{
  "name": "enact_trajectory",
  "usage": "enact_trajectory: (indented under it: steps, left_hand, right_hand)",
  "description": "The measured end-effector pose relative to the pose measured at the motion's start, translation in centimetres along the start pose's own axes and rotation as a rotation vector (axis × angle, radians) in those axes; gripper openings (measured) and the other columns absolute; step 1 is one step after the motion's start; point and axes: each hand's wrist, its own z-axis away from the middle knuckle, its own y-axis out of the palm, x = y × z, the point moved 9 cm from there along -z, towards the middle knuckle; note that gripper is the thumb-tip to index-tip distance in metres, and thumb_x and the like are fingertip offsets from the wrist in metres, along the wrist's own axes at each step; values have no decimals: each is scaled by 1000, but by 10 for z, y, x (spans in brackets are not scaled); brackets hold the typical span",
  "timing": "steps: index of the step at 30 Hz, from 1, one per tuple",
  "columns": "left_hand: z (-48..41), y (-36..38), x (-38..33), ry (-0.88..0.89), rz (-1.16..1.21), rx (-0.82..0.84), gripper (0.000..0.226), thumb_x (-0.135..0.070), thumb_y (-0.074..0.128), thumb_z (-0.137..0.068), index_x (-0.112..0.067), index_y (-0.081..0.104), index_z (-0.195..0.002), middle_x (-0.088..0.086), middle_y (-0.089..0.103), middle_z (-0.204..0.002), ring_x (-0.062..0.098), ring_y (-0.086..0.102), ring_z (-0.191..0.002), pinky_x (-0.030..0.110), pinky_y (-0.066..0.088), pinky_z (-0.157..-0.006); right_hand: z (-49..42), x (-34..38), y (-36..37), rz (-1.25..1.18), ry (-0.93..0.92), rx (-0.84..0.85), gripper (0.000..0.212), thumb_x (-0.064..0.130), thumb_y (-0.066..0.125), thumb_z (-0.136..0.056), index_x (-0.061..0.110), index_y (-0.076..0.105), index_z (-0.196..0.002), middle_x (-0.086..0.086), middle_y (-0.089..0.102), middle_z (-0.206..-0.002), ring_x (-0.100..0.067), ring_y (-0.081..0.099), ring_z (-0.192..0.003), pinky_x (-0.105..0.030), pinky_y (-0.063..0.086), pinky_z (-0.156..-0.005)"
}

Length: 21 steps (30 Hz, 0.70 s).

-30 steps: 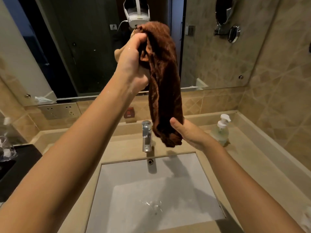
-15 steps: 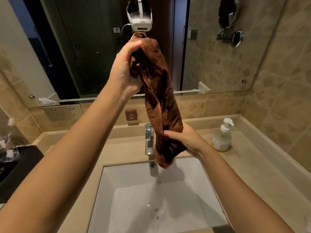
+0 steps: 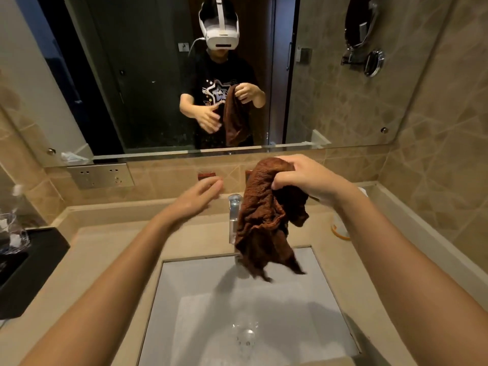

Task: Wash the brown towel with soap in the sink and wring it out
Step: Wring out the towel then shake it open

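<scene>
Brown towel [image 3: 264, 223] hangs bunched at centre frame above the white sink [image 3: 184, 299], just before the faucet [image 3: 233, 207], its top clenched in the right hand [image 3: 309, 180]. The left hand [image 3: 195, 199] (blurred) hovers left of the faucet, fingers spread, holding nothing. Best wringing: seize the dangling end and twist over the basin. The soap bottle [image 3: 342, 232] is mostly hidden behind the right wrist.

Beige tiled walls [image 3: 435, 143] surround a tan stone table [image 3: 111, 249]; a wide mirror [image 3: 132, 75] hangs above it, a metal socket plate [image 3: 100, 176] beneath its left end
</scene>
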Motion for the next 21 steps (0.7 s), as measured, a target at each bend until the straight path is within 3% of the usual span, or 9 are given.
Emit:
enact_trajectory:
  steps: [1,3,5,7,11,14,16,18,21]
  left_hand:
    - [5,27,-17,87,262,107,80,-74,39,-75,-24,39,-137,-2,50,-136,10,50,-119,23,45,-93]
    - [14,75,-31,129,632,247,97,-85,54,-52,-24,46,-128,-6,61,-123,6,58,-112,21,50,-89]
    - [14,114,-17,37,850,339,112,-83,68,-33,-20,52,-124,3,66,-119,17,62,-110,35,50,-96]
    - [18,137,-2,-24,903,431,121,-80,73,-28,-13,51,-127,13,67,-117,27,63,-109,42,50,-97]
    - [27,148,28,-118,758,564,96,-55,89,-41,-11,54,-118,10,71,-99,31,68,-92,47,53,-90]
    - [30,141,51,-202,690,482,79,-45,88,-52,-8,57,-115,9,72,-89,22,69,-78,35,57,-71]
    - [33,141,54,-284,848,394,55,-38,77,-71,-7,60,-112,12,73,-86,23,70,-75,32,57,-65]
    - [32,146,55,-354,1110,304,46,-38,62,-80,-7,63,-113,18,73,-99,30,69,-91,42,56,-79]
    - [20,147,52,-335,1410,147,54,-47,51,-84,-11,59,-124,21,61,-127,39,51,-123,59,32,-107]
  right_hand:
    - [-4,5,6,14,2,31,11,19,57,-70,14,60,-80,-3,61,-79,-13,60,-80,-27,48,-76]
    - [-11,11,12,16,12,61,9,19,58,-71,14,60,-79,-2,61,-79,-12,60,-79,-24,48,-75]
    - [-16,8,7,-9,53,53,5,14,61,-77,12,61,-82,-4,62,-81,-14,61,-81,-24,49,-76]
    - [-18,-3,-6,22,127,40,13,10,62,-81,4,63,-92,-9,65,-89,-20,64,-87,-28,52,-81]
    - [-11,-31,-36,260,266,25,25,14,63,-81,-3,64,-100,-20,67,-95,-27,66,-91,-36,53,-84]
    - [-8,-42,-53,373,304,-26,18,15,66,-79,10,67,-95,-6,66,-88,-18,64,-84,-25,50,-68]
    - [-8,-48,-61,349,313,-142,19,15,68,-77,15,67,-96,-1,64,-88,-13,62,-82,-21,46,-62]
    - [-5,-53,-62,323,294,-297,18,15,67,-77,15,66,-95,1,62,-86,-11,59,-81,-20,43,-59]
    - [11,-63,-36,336,243,-421,21,15,65,-79,16,61,-99,4,57,-84,-8,55,-76,-18,43,-58]
